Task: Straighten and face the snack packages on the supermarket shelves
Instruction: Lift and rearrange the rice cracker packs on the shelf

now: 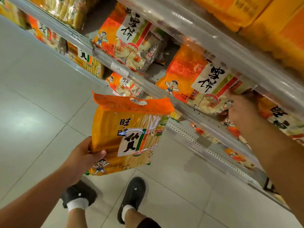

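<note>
We see the left hand (82, 155) gripping a yellow snack package (130, 137) at lower centre, clear of the shelf (189, 112). At right, the right hand (238, 106) reaches an orange package (197, 79) on that shelf; its grip we cannot tell.

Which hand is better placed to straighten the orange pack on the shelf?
Right. The right hand already touches the orange pack at its lower edge; the left hand holds the yellow pack off the shelf.
</note>
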The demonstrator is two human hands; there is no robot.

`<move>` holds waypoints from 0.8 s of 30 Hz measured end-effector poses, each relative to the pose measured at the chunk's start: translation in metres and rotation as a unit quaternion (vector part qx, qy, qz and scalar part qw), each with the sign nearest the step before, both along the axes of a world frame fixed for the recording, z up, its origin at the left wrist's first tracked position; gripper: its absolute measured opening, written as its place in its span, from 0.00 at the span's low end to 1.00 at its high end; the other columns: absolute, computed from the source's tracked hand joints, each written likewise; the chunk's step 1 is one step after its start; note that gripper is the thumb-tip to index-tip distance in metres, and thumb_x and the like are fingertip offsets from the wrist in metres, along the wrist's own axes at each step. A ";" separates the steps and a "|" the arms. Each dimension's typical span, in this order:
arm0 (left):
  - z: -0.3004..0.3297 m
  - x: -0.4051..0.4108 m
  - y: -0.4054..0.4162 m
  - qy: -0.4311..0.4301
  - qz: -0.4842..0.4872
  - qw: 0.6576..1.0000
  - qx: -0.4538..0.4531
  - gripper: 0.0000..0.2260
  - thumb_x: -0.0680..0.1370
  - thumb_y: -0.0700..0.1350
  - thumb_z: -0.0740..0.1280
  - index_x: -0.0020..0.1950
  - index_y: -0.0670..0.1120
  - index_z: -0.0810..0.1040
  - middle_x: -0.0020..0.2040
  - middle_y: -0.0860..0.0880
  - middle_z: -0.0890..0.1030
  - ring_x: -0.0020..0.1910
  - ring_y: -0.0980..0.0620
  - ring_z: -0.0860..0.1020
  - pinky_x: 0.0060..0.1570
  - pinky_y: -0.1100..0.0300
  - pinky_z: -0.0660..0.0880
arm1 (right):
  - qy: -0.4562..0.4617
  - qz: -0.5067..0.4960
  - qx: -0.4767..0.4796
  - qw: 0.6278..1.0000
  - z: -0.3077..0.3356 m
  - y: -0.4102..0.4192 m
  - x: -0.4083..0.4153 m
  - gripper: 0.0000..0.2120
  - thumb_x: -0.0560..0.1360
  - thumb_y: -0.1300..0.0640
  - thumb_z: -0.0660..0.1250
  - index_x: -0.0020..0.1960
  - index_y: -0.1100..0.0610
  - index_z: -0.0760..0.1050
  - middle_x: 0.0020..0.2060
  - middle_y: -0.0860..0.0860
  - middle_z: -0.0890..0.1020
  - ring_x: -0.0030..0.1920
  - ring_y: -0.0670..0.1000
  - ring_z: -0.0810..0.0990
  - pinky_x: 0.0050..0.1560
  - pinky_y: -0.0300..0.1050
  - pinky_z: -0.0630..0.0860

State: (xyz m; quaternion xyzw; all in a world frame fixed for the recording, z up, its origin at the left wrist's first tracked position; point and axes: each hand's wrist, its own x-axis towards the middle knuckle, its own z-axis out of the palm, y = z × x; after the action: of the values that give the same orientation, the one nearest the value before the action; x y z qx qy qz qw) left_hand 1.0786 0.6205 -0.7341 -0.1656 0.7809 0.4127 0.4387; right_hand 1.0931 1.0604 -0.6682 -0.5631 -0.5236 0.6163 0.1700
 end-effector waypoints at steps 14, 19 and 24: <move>-0.003 -0.002 0.031 -0.024 -0.019 0.999 0.033 0.21 0.76 0.42 0.70 0.66 0.52 0.70 0.57 0.48 0.80 0.55 0.42 0.80 0.59 0.36 0.74 | -0.130 0.084 0.005 0.988 -0.056 0.024 0.013 0.20 0.65 0.50 0.79 0.52 0.49 0.74 0.51 0.50 0.83 0.50 0.57 0.83 0.49 0.60 0.81; -0.002 -0.009 0.028 -0.027 -0.002 0.998 0.055 0.21 0.75 0.41 0.71 0.66 0.52 0.71 0.57 0.48 0.80 0.55 0.42 0.80 0.58 0.37 0.76 | -0.144 -0.012 0.112 0.983 -0.061 -0.010 0.016 0.38 0.65 0.57 0.79 0.70 0.50 0.66 0.60 0.51 0.77 0.56 0.53 0.79 0.51 0.52 0.81; 0.023 -0.017 0.012 -0.039 0.026 0.994 0.097 0.21 0.75 0.41 0.71 0.66 0.53 0.72 0.57 0.49 0.81 0.55 0.44 0.80 0.57 0.38 0.76 | -0.060 0.017 -0.014 0.998 -0.057 -0.104 0.053 0.35 0.69 0.55 0.76 0.71 0.52 0.63 0.63 0.49 0.74 0.63 0.55 0.73 0.59 0.51 0.71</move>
State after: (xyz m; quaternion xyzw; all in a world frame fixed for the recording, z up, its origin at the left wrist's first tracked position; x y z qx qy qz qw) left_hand 1.0613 0.6321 -0.7111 -0.1584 0.7148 0.4915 0.4716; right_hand 1.1460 0.9565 -0.7253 -0.5926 -0.5335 0.5914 0.1202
